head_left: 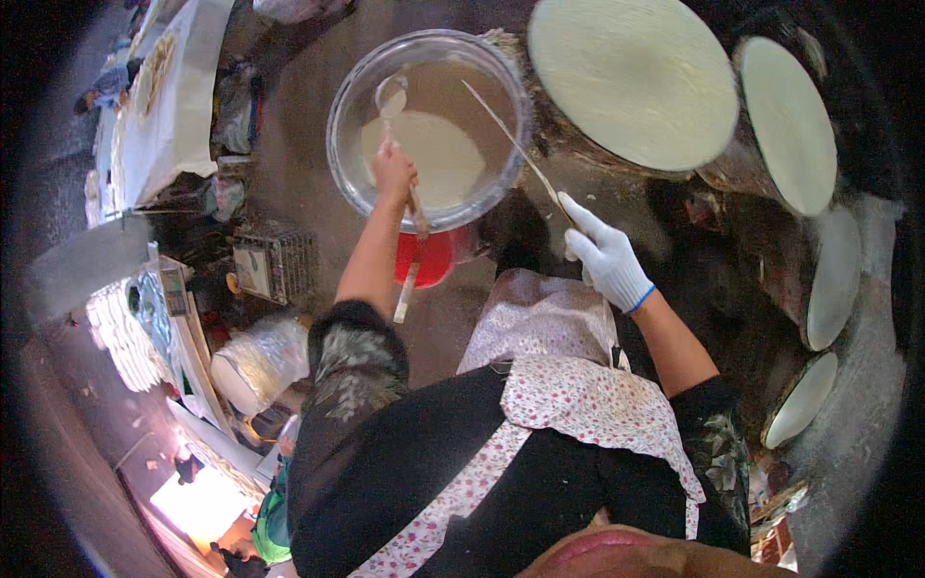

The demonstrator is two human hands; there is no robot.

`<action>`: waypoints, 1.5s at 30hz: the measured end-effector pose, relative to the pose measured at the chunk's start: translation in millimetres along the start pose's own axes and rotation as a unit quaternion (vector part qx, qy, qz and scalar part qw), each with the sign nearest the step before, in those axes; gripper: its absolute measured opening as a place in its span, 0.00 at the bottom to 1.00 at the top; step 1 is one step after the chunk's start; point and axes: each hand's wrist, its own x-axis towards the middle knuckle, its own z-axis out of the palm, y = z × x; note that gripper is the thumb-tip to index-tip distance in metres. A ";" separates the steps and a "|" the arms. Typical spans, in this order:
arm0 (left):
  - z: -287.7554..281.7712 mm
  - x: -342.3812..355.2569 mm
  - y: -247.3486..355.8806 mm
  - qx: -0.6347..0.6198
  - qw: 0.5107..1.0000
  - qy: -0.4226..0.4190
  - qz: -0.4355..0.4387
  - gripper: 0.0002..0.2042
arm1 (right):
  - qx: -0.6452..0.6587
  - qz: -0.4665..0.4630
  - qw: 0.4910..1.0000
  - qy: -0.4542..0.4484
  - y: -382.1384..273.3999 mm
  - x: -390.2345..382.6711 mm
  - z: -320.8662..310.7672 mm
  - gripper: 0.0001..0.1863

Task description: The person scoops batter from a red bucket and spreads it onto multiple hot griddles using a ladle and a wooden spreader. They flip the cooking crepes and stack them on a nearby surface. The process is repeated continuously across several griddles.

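My bare left hand [393, 171] is closed around the long wooden handle of a ladle. Its round bowl [392, 94] hangs over a wide metal basin [339, 164] of pale, creamy batter [434, 159]. The handle's end sticks out past my wrist, over the basin's near rim. In a white knitted glove, my right hand [607, 258] grips a long, thin wooden stick [511, 140], whose tip points up and left over the basin. To the right of the basin is a large round griddle [636, 82] covered with a pale layer.
More pale-topped round griddles [788, 125] curve down my right side. A red bucket [426, 258] shows below the basin. On the left are a white-covered table [178, 125], a wire crate [275, 265] and a plastic-wrapped roll [258, 366]. A person [106, 87] is at the far left.
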 end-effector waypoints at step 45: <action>-144.3 -224.9 157.2 -0.764 0.528 -0.289 -0.231 0.13 | -0.145 -0.395 0.893 0.159 -148.0 -95.4 145.7 0.29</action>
